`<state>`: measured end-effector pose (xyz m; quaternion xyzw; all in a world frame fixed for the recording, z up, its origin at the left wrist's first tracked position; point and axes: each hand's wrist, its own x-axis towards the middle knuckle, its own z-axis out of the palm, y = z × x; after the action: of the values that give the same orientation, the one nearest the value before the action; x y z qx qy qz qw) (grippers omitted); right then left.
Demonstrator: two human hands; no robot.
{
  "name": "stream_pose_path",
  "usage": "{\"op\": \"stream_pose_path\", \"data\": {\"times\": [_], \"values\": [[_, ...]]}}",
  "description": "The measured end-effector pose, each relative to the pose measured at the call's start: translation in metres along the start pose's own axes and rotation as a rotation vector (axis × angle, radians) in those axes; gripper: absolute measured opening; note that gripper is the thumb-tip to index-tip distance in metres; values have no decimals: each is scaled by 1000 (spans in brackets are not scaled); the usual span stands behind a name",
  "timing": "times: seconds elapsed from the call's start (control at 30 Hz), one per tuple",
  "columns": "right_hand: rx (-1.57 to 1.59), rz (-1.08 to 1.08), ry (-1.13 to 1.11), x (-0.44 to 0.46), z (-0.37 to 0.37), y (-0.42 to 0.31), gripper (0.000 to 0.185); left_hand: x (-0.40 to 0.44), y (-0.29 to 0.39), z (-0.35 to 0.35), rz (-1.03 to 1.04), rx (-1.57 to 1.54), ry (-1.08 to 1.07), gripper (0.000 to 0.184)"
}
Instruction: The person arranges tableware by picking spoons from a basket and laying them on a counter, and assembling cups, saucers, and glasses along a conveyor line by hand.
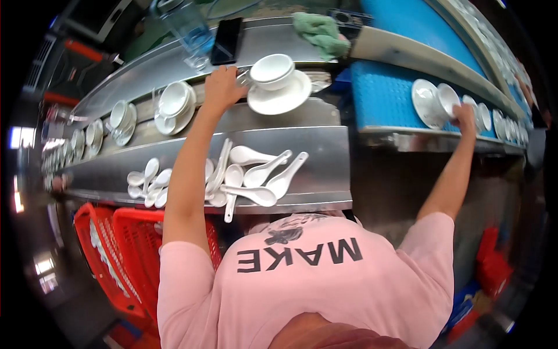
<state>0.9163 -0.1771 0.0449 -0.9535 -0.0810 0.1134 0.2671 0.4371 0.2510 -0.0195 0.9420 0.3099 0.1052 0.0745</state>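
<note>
My left hand [224,87] is closed round what looks like a small clear glass [243,78], mostly hidden by the fingers. Right beside it, a white bowl [272,70] sits on a white plate [286,100] on the metal line. Far to the right, my right hand [464,118] grips the edge of a white bowl [447,100] over the blue belt [381,96]. A white plate [426,103] is tilted just left of that bowl. Several white spoons [258,174] lie on the steel ledge [325,157] in front of me.
More bowl-and-plate sets [175,103] line the track to the left. A black phone [227,41], a clear jug [189,29] and a green cloth [319,35] lie along the back shelf. Red baskets [125,256] stand below the ledge. More white dishes [505,125] follow on the belt.
</note>
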Motion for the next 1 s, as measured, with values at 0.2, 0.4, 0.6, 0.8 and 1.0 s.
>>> {"op": "stream_pose_path", "data": {"times": [0.2,0.4,0.6,0.8,1.0], "values": [[270,-39,-301,-25,14,7,51,-29,-31,-24,-1021,-1310,-505,70],[768,-80,-226,-67,60,-29,48,-57,-28,-27,-1118,-1740,-195,67],[780,-207,-509,-132,140,-127,45,-59,-44,-34,-868,-1216,-227,54],[720,-264,-748,-162,218,-200,43,-73,-58,-35,-748,-757,-114,74],[491,-224,-920,-181,250,-238,42,-110,-60,-69,-719,-681,-139,69]]}}
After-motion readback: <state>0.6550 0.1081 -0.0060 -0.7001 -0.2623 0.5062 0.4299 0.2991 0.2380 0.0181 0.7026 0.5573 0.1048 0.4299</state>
